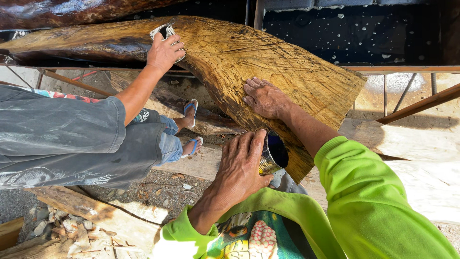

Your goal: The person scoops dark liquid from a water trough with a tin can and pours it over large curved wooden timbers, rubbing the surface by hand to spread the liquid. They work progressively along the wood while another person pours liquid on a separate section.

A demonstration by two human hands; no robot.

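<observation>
My left hand [239,168] grips a small metal can [273,156] with dark liquid inside, held against the lower edge of a large yellowish wood slab [287,67]. My right hand [266,98] presses palm down on the slab's face with its fingers curled. Whether anything lies under that palm is hidden. Both my arms wear bright green sleeves [364,196].
A second person in a grey shirt [52,124] and blue sandals [191,110] stands at the left. Their hand [164,50] holds a small pad on the slab's top. Metal frame bars [407,69], rough planks [96,216] and gravel [158,187] lie around.
</observation>
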